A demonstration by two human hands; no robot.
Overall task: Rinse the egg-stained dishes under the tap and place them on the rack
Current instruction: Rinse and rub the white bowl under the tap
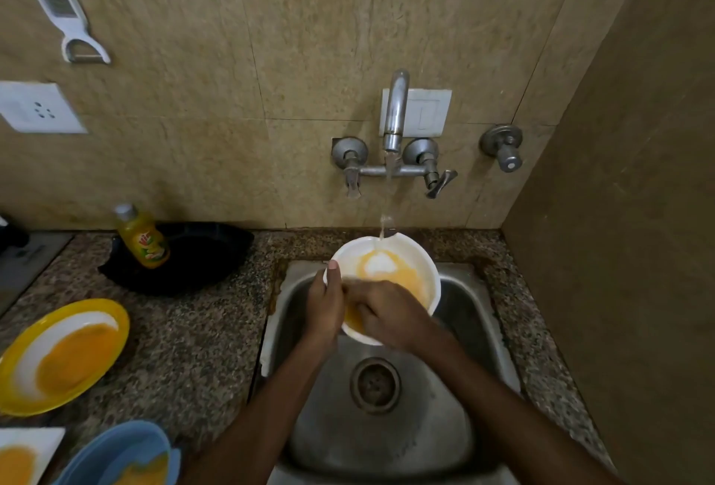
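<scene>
Yellow egg residue coats much of the inside of the white bowl point(387, 271), though the right hand point(387, 314) covers its near side, and that hand's fingertips are hidden inside the bowl, so what they press on cannot be made out. The left hand point(325, 304) is closed around the bowl's left rim, thumb up over the edge, holding it tilted above the steel sink point(479, 314) at the sink's far edge. The right hand is curled, fingers bent down into the bowl. Water falls from the tap point(395, 113) onto the bowl's far rim. On the speckled stone tabletop point(201, 349), near its left edge, lies a yellow plate point(23, 349) smeared with egg; a blue bowl point(116, 449) and a white plate point(23, 442) are cut off at the near-left corner. A dish soap bottle point(141, 238) stands on a black tray point(201, 256) against the tiled wall.
</scene>
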